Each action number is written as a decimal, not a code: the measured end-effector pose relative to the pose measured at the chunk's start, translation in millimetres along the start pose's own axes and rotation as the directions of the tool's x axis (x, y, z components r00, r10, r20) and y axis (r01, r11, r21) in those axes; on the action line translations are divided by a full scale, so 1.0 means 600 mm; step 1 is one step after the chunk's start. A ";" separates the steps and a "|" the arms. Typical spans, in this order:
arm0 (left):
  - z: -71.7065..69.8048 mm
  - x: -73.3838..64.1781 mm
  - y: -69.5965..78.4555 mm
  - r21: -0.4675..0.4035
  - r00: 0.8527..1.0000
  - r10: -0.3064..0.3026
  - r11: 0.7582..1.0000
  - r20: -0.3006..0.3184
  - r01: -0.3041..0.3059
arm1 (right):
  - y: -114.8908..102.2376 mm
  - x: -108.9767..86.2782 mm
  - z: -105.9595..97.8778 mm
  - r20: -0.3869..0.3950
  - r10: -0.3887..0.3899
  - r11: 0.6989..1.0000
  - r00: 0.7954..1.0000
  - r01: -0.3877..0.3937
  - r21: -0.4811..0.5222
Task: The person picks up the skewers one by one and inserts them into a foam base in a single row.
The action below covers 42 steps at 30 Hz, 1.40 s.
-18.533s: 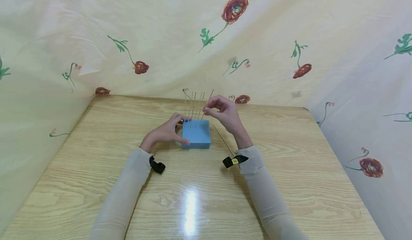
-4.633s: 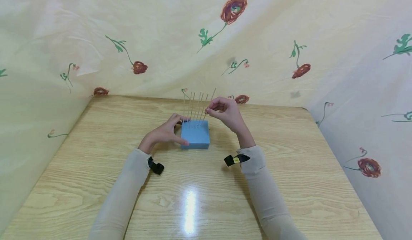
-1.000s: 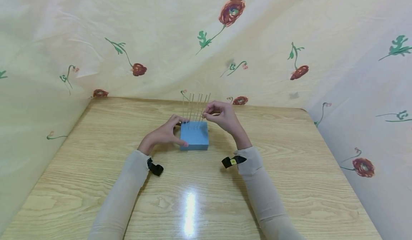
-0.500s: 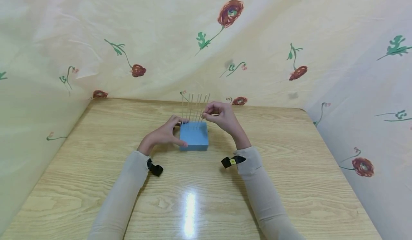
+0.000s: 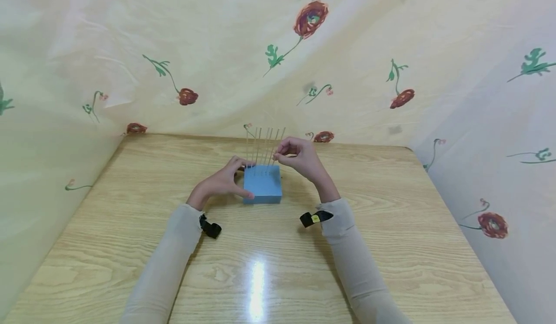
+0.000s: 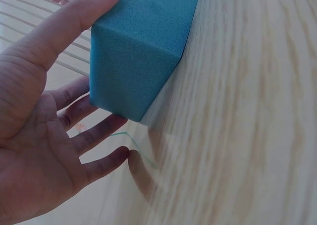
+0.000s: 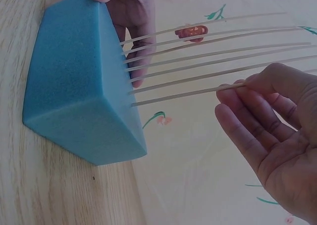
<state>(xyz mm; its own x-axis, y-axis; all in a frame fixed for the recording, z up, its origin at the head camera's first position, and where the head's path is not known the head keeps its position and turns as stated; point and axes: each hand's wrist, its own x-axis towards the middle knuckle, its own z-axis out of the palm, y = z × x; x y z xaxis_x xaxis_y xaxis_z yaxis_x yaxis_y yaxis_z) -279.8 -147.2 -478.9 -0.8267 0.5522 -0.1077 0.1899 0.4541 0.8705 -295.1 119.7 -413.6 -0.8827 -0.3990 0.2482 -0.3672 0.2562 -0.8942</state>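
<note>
A blue foam block [image 5: 262, 186] sits on the table, with a row of thin wooden skewers [image 5: 257, 145] standing in its top toward the back. My left hand [image 5: 223, 179] grips the block from its left side, thumb on the front edge and fingers behind. In the left wrist view, the thumb lies against the block [image 6: 133, 61], and some fingers reach past its edge. My right hand [image 5: 301, 160] pinches the rightmost skewer [image 7: 173, 95] between thumb and fingertips, partway up. That skewer's lower end meets the block's face in the right wrist view.
The wooden table [image 5: 382, 227] runs back to a cream cloth [image 5: 226, 49] printed with red flowers, which also hangs at both sides. A black wrist camera [image 5: 211, 228] is strapped on the left wrist, another [image 5: 309, 218] on the right.
A loose skewer on the table right of the block is gone from there. Since 4.6 s ago, the pinched skewer's top has come lower and my right hand slightly down. The left hand keeps its grip.
</note>
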 end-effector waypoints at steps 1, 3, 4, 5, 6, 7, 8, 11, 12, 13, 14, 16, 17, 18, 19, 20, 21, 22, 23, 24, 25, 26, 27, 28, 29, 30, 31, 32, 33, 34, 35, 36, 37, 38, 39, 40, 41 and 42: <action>-0.001 0.000 0.000 0.000 1.000 0.000 1.000 -0.003 0.000 | 0.000 0.001 0.000 0.001 -0.002 1.000 1.000 0.002 -0.002; -0.002 0.000 -0.001 -0.001 1.000 0.001 1.000 -0.009 -0.001 | -0.001 0.003 0.001 0.005 -0.004 1.000 1.000 0.004 -0.009; -0.003 0.000 -0.001 -0.001 1.000 0.002 1.000 -0.014 -0.002 | -0.002 0.003 0.002 0.007 -0.004 1.000 1.000 0.004 -0.013; -0.003 0.000 -0.002 -0.001 1.000 0.002 1.000 -0.014 -0.002 | -0.004 0.003 0.002 0.009 0.000 1.000 1.000 0.001 -0.017; -0.003 0.000 -0.003 0.000 1.000 0.001 1.000 -0.013 -0.001 | -0.007 0.003 0.002 0.012 0.006 1.000 1.000 -0.006 -0.019; -0.002 0.000 -0.003 0.002 1.000 0.000 1.000 -0.010 0.000 | -0.013 0.001 0.003 0.017 0.011 1.000 1.000 -0.010 -0.017; -0.002 0.000 -0.004 0.004 1.000 -0.001 1.000 -0.007 0.001 | -0.020 -0.001 0.003 0.021 0.014 1.000 1.000 -0.014 -0.015; -0.003 -0.001 -0.004 0.010 1.000 -0.003 1.000 -0.004 0.003 | -0.041 -0.007 0.003 0.031 0.011 1.000 0.999 -0.011 -0.010; -0.003 -0.001 -0.004 0.012 1.000 -0.004 1.000 -0.007 0.005 | -0.048 -0.009 0.003 0.033 0.005 1.000 0.999 -0.004 -0.010; -0.003 -0.002 -0.003 0.012 1.000 -0.005 1.000 -0.010 0.005 | -0.053 -0.010 0.003 0.033 -0.003 1.000 0.999 0.003 -0.007; -0.004 -0.002 -0.003 0.011 1.000 -0.004 1.000 -0.014 0.004 | -0.053 -0.010 0.003 0.033 -0.009 1.000 0.999 0.009 -0.006; -0.004 -0.002 -0.002 0.011 1.000 -0.002 1.000 -0.018 0.002 | -0.043 -0.007 0.003 0.035 -0.015 1.000 0.999 0.015 0.001; -0.004 -0.002 -0.002 0.011 1.000 -0.002 1.000 -0.017 0.002 | -0.037 -0.005 0.003 0.039 -0.015 1.000 0.999 0.015 0.007; -0.004 -0.003 -0.002 0.012 1.000 0.000 1.000 -0.013 0.000 | -0.031 -0.003 0.003 0.043 -0.016 1.000 0.999 0.016 0.008; -0.004 -0.003 -0.002 0.012 1.000 0.001 1.000 -0.009 -0.001 | -0.024 -0.002 0.003 0.047 -0.014 1.000 0.999 0.013 0.012; -0.004 -0.004 -0.002 0.011 1.000 0.003 1.000 -0.006 -0.003 | -0.017 0.000 0.003 0.051 -0.013 1.000 0.999 0.012 0.014; -0.003 -0.005 -0.002 0.010 1.000 0.004 1.000 -0.003 -0.004 | -0.010 0.001 0.003 0.054 -0.012 1.000 0.998 0.011 0.014; -0.003 -0.006 -0.003 0.007 1.000 0.007 1.000 -0.001 -0.007 | -0.007 0.002 0.004 0.057 -0.014 1.000 0.998 0.013 0.012; -0.002 -0.007 -0.003 0.004 1.000 0.010 1.000 0.000 -0.010 | -0.005 0.002 0.004 0.058 -0.017 1.000 0.998 0.016 0.009; -0.001 -0.007 -0.003 0.002 1.000 0.013 1.000 0.000 -0.013 | -0.003 0.002 0.004 0.059 -0.022 1.000 0.998 0.022 0.005; 0.000 -0.008 -0.003 0.001 1.000 0.014 1.000 -0.001 -0.014 | 0.000 0.001 0.004 0.060 -0.025 1.000 0.998 0.024 0.005; 0.000 -0.008 -0.004 0.000 1.000 0.016 1.000 -0.001 -0.016 | 0.001 0.001 0.003 0.062 -0.028 1.000 0.998 0.028 0.002; 0.001 -0.008 -0.004 0.001 1.000 0.017 1.000 -0.001 -0.017 | 0.003 0.000 0.003 0.064 -0.032 0.999 0.997 0.032 0.001; 0.002 -0.008 -0.004 0.001 1.000 0.018 1.000 -0.001 -0.018 | 0.004 -0.001 0.002 0.067 -0.035 0.999 0.997 0.035 0.000; 0.002 -0.009 -0.004 0.002 1.000 0.018 1.000 -0.001 -0.018 | 0.005 -0.002 0.002 0.068 -0.039 0.999 0.997 0.039 0.000; 0.003 -0.009 -0.005 0.005 1.000 0.019 1.000 -0.001 -0.019 | 0.006 -0.002 0.002 0.071 -0.041 0.999 0.997 0.041 0.001; 0.003 -0.011 -0.005 0.007 1.000 0.019 1.000 0.000 -0.019 | 0.006 -0.003 0.002 0.072 -0.041 0.999 0.997 0.041 0.002; 0.004 -0.011 -0.006 0.009 1.000 0.020 1.000 0.001 -0.020 | 0.007 -0.004 0.002 0.072 -0.041 0.999 0.997 0.041 0.003; 0.004 -0.011 -0.006 0.011 1.000 0.021 1.000 0.003 -0.021 | 0.008 -0.005 0.001 0.072 -0.043 0.999 0.996 0.042 0.005; 0.005 -0.012 -0.006 0.012 1.000 0.022 1.000 0.005 -0.022 | 0.009 -0.006 0.001 0.073 -0.041 0.999 0.997 0.041 0.007; 0.005 -0.012 -0.006 0.013 1.000 0.021 1.000 0.007 -0.021 | 0.009 -0.007 0.001 0.073 -0.040 0.999 0.997 0.039 0.009; 0.005 -0.013 -0.006 0.014 1.000 0.021 1.000 0.009 -0.021 | 0.010 -0.007 0.000 0.073 -0.039 0.999 0.997 0.038 0.012; 0.005 -0.013 -0.006 0.014 1.000 0.023 1.000 0.010 -0.023 | 0.010 -0.008 -0.001 0.073 -0.037 0.999 0.997 0.036 0.013; 0.005 -0.013 -0.007 0.015 1.000 0.026 1.000 0.011 -0.026 | 0.010 -0.009 -0.001 0.073 -0.036 0.999 0.997 0.035 0.015; 0.005 -0.013 -0.007 0.015 1.000 0.028 0.999 0.011 -0.028 | 0.010 -0.009 -0.002 0.074 -0.036 0.999 0.997 0.035 0.017; 0.006 -0.013 -0.007 0.014 1.000 0.028 0.999 0.011 -0.029 | 0.009 -0.010 -0.003 0.075 -0.033 0.999 0.997 0.032 0.016; 0.006 -0.013 -0.007 0.014 0.999 0.035 0.999 0.010 -0.035 | 0.009 -0.010 -0.004 0.077 -0.033 0.999 0.996 0.032 0.015; 0.006 -0.013 -0.008 0.013 0.999 0.037 0.999 0.009 -0.037 | 0.009 -0.011 -0.004 0.078 -0.031 0.999 0.996 0.030 0.015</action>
<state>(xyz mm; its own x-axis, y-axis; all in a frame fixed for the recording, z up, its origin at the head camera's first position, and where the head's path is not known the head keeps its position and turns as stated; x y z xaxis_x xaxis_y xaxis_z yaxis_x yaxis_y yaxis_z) -272.3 -150.7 -483.9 -0.8145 0.5748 -0.0795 0.2275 0.4424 0.8675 -291.9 126.1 -419.0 -0.8453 -0.4743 0.2461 -0.3893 0.2311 -0.8917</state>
